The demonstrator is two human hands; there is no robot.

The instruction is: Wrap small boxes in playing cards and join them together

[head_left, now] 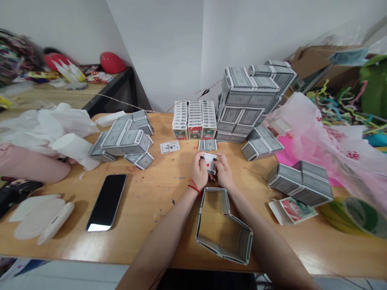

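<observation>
My left hand (198, 171) and my right hand (224, 171) meet at the middle of the wooden table (151, 201). Together they grip a small deck of playing cards (209, 161), a red diamond card facing up. A red string circles my left wrist. Between my forearms lies an opened, empty grey card box sleeve (222, 227). Just beyond my hands a small grey card pack (207, 144) lies flat, and a single card (169, 147) sits to its left.
Rows of card decks (194, 119) stand at the back, beside a tall stack of grey boxes (250, 98). More grey boxes lie left (127, 139) and right (302, 181). A black phone (107, 201), white plastic pieces (42, 217), a pink plastic bag (317, 137) and a green tape roll (359, 213) surround the area.
</observation>
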